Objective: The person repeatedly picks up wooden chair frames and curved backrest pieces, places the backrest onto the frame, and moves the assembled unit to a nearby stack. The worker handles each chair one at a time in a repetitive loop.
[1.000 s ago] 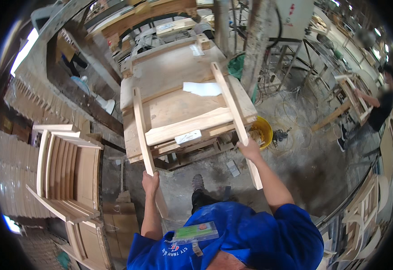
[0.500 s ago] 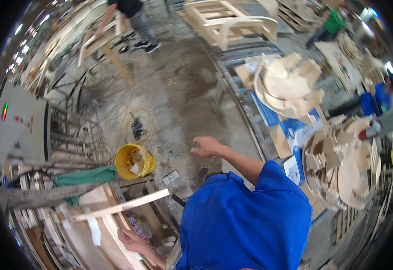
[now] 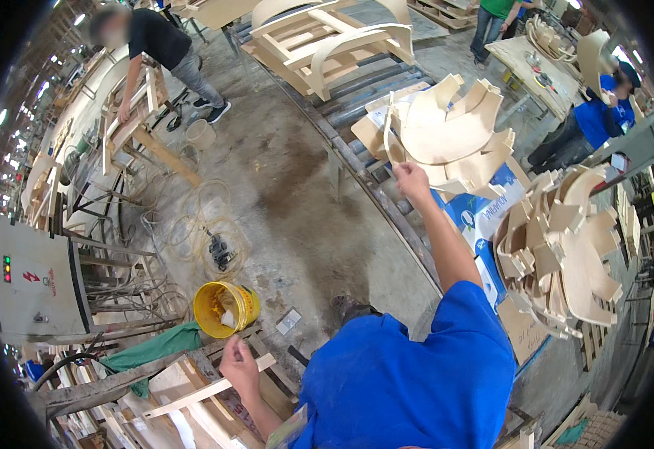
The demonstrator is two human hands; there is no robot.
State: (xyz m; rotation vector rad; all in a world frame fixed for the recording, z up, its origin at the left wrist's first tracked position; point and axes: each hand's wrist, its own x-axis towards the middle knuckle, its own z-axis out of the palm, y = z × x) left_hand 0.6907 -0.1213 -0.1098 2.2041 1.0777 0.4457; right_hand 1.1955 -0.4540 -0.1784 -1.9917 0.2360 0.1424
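My right hand (image 3: 413, 182) reaches to the near-left edge of a stack of curved pale wooden pieces (image 3: 447, 131). Its fingers close around the lower end of a thin curved wooden strip (image 3: 392, 135) at the stack's side; the fingertips are partly hidden. My left hand (image 3: 240, 367) is held over a rack of wood at the lower left, with its fingers loosely bent and nothing visible in them. A straight pale wooden strip (image 3: 192, 399) lies just below that hand, partly covered by it.
A yellow bucket (image 3: 206, 313) stands on the floor near my left hand. A second pile of curved wooden pieces (image 3: 566, 254) sits to the right. Behind are a roller conveyor (image 3: 364, 97) bearing a wooden frame (image 3: 327, 45), coiled hoses (image 3: 222, 251) and several co-workers.
My right hand has moved forward and right, from above the floor to the stack's curved strip. My left hand has risen forward over the straight strip. The view has shifted.
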